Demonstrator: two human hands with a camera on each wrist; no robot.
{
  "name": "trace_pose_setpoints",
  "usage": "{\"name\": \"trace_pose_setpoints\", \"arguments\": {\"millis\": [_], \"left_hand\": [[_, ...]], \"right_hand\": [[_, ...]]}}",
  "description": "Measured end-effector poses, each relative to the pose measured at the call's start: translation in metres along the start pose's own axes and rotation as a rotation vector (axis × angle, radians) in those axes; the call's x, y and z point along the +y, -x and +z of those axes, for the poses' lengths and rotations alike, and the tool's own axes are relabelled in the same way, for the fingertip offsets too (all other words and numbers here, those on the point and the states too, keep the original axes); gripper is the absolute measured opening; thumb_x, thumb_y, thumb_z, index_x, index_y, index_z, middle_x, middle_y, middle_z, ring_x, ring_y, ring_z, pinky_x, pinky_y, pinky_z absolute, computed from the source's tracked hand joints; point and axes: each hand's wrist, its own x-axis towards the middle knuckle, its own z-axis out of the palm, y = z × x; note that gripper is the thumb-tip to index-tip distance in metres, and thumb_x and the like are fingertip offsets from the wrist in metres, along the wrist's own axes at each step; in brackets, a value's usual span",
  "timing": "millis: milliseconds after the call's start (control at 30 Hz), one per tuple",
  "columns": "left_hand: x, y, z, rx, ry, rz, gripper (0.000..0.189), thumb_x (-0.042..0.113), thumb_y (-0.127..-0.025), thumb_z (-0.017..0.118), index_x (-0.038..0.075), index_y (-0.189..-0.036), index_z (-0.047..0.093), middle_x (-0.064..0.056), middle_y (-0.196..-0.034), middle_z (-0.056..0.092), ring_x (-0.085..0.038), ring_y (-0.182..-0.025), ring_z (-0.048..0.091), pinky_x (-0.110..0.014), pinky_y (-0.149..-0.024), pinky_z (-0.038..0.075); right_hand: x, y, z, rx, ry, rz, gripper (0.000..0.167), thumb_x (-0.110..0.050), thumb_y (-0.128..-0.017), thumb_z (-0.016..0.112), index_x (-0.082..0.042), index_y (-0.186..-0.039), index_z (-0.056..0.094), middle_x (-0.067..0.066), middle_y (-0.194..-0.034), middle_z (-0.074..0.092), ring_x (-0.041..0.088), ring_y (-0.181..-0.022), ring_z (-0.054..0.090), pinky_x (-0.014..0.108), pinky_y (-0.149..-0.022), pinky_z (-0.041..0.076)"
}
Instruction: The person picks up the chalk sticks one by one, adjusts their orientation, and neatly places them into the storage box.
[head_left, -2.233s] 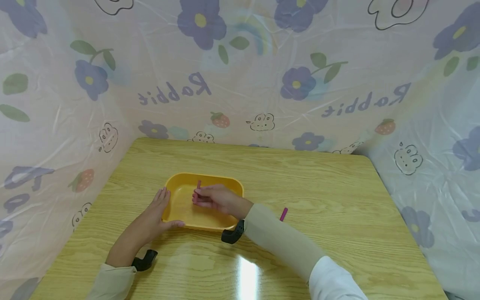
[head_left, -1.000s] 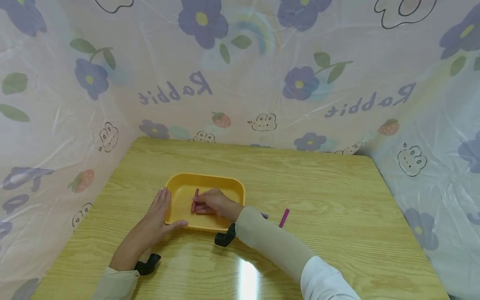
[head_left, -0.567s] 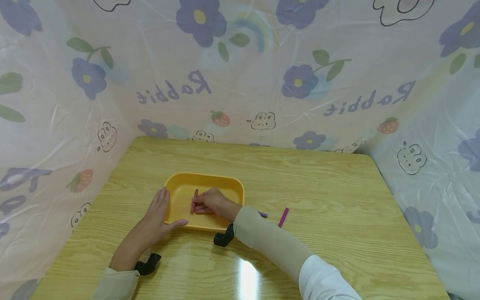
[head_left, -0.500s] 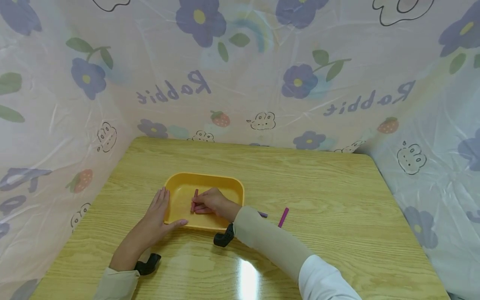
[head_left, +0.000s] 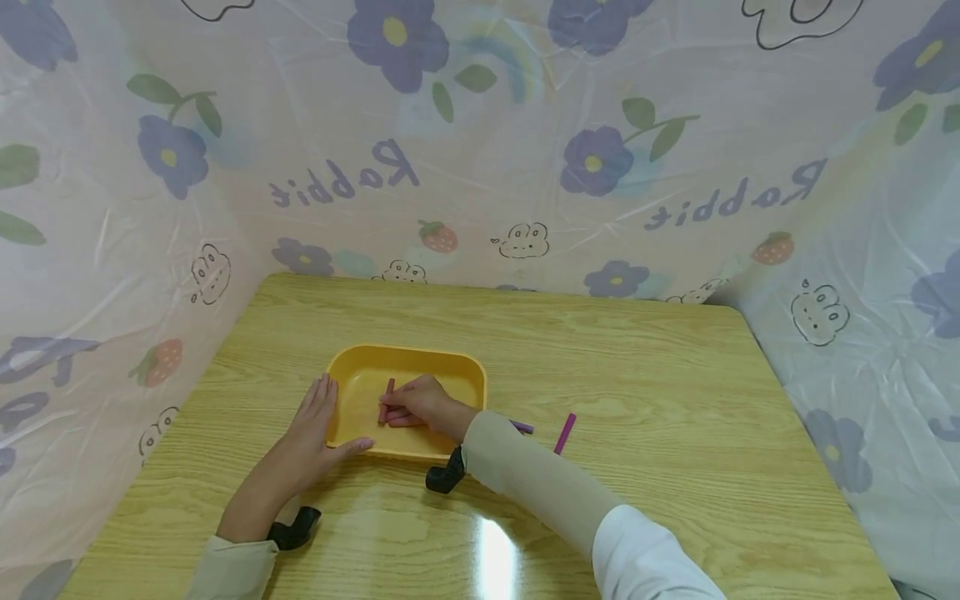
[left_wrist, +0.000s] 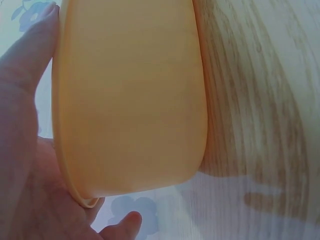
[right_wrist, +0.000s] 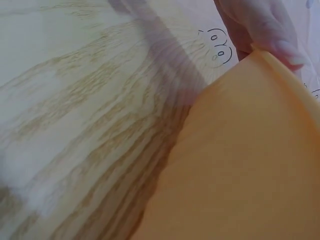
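In the head view my right hand (head_left: 426, 402) reaches into a yellow tray (head_left: 420, 358) and pinches a thin dark red stick (head_left: 389, 387) between thumb and fingertips. The stick slants, its lower end close over the tray floor. My left hand (head_left: 306, 433) rests against the tray's left end, fingers straight along the outside and thumb on the front rim. In the left wrist view, the thumb lies along the rim of the tray (left_wrist: 130, 100). The right wrist view shows mostly the outer wall of the tray (right_wrist: 240, 160), and hides the stick.
A purple stick (head_left: 522, 427), partly covered by my right sleeve, lies right of the tray. Beside it a magenta stick (head_left: 566, 433) lies slanted on the wooden table (head_left: 637, 375). Patterned cloth (head_left: 480, 183) hangs behind and at both sides.
Since the earliest frame, my right hand has lowered the red stick nearer the tray floor. The purple stick has come into view past my sleeve. My left hand stays on the tray.
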Motion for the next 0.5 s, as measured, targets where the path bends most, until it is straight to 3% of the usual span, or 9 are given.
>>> {"name": "trace_pose_setpoints", "arguments": {"millis": [500], "left_hand": [[-0.0008,-0.0015,-0.002,-0.027,0.007,-0.005,0.112,0.066,-0.08,0.054,-0.001,-0.147,-0.004,-0.018,-0.153,-0.01,-0.03,-0.139,-0.013,-0.057,-0.107,0.009]], "right_hand": [[0.0014,-0.0001,0.0023,0.022,-0.001,-0.02,0.019,-0.013,-0.085,0.068,0.005,-0.086,0.073,0.017,-0.076,0.07,0.024,-0.07,0.069,0.034,-0.065,0.055]]}}
